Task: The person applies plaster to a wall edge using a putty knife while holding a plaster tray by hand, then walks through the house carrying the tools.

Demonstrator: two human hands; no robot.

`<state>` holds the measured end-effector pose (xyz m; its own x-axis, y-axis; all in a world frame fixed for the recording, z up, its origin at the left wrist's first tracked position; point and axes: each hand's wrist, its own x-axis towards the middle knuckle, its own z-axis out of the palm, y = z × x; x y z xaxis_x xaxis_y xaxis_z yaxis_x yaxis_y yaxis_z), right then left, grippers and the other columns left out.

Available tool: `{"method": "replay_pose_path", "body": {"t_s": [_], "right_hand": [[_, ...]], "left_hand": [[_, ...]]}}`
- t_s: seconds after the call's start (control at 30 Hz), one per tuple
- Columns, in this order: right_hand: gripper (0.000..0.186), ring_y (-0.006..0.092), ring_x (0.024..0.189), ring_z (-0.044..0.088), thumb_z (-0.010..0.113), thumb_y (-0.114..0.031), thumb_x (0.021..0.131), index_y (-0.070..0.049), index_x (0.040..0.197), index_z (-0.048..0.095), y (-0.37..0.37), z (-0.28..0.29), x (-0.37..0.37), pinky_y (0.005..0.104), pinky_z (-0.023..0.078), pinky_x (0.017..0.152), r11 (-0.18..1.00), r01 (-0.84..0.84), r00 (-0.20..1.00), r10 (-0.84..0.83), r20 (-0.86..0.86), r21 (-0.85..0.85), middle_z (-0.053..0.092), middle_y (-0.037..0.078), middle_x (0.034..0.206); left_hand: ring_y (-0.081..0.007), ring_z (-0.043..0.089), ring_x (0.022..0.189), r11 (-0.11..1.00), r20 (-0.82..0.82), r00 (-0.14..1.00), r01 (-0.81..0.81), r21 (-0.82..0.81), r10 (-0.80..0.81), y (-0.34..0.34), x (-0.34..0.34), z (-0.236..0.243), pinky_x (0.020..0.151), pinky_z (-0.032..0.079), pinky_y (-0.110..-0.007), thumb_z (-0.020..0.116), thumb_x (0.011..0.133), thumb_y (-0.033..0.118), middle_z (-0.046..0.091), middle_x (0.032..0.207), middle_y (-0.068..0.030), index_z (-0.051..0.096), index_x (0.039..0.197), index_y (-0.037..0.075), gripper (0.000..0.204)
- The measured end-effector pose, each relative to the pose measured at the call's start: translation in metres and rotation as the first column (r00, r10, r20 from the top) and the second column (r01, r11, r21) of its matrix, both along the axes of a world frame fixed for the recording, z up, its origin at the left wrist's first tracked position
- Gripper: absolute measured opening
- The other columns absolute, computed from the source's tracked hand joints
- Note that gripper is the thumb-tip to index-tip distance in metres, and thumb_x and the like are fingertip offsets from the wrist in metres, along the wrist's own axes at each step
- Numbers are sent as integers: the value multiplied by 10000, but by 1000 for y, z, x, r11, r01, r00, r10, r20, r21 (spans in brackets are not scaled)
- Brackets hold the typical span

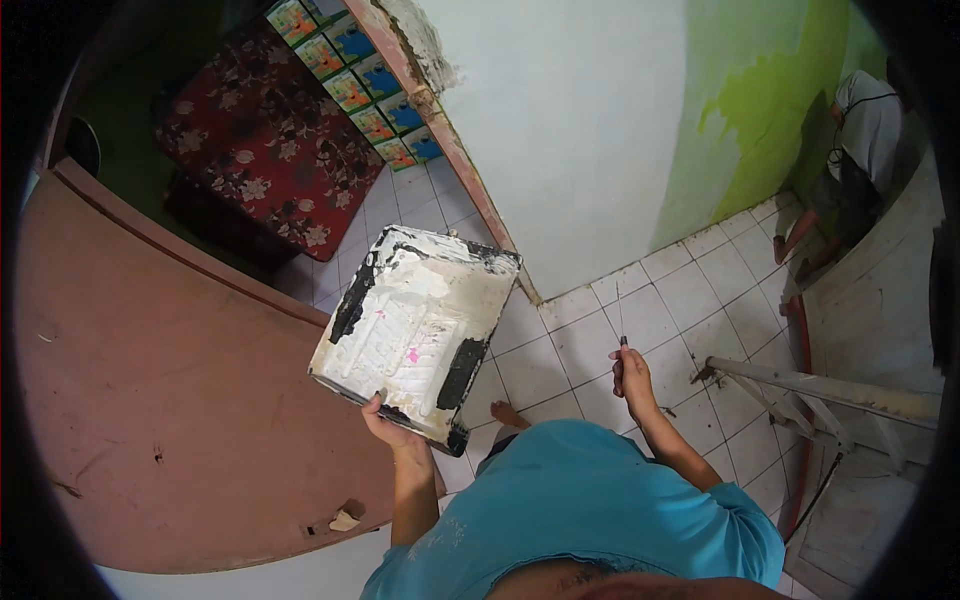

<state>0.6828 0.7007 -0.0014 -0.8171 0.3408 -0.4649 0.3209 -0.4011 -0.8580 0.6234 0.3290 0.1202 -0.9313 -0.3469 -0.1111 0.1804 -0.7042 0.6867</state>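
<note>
A paint tray (pixel 408 335), caked with white paint and with black patches along its edges, is tilted up in my left hand (pixel 393 428). My left fingers grip its near edge, the thumb lying over the rim. Pink specks show on its ribbed part. Off to the right, my right hand (pixel 633 380) is closed around a thin metal rod tool (pixel 621 325) with a dark collar. The rod points away from me over the floor; its far end is too thin to make out.
A stepladder (pixel 820 388) stands at the right by a pale door (pixel 885 290). Beyond it, a person (pixel 868 140) is by the partly green wall (pixel 745 110). A brown door panel (pixel 190 380) spans the left. Through the doorway lies a red floral mattress (pixel 270 130).
</note>
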Motion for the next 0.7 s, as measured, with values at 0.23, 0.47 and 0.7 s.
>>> {"method": "replay_pose_path", "body": {"t_s": [0.23, 0.47, 0.7], "right_hand": [[365, 66, 421, 336, 483, -376, 1086, -44, 1116, 632, 21, -37, -30, 254, 280, 393, 996, -61, 998, 60, 11, 70, 413, -45, 609], [344, 49, 455, 365, 488, -352, 1080, -57, 1134, 655, 20, -69, -60, 251, 294, 406, 984, -100, 995, 95, 40, 149, 425, -58, 610], [315, 58, 454, 365, 497, -327, 1068, -37, 1107, 611, 5, -72, -91, 253, 306, 406, 989, -89, 996, 85, 33, 120, 432, -53, 616]], "left_hand": [[-372, 521, 1315, 996, 17, 997, -76, -35, 77, -7, -27, -57, 1128, 413, -478, 588, 786, 337, 518, 1448, -179, 399, 1503, 10, 810], [-377, 507, 1338, 997, -13, 999, -40, -72, 39, -36, -50, -90, 1105, 433, -519, 571, 823, 406, 500, 1473, -170, 389, 1518, 48, 802], [-383, 518, 1297, 997, 2, 998, -55, -53, 55, -84, -76, -118, 1050, 462, -528, 600, 813, 422, 493, 1456, -181, 384, 1512, 54, 819]]}}
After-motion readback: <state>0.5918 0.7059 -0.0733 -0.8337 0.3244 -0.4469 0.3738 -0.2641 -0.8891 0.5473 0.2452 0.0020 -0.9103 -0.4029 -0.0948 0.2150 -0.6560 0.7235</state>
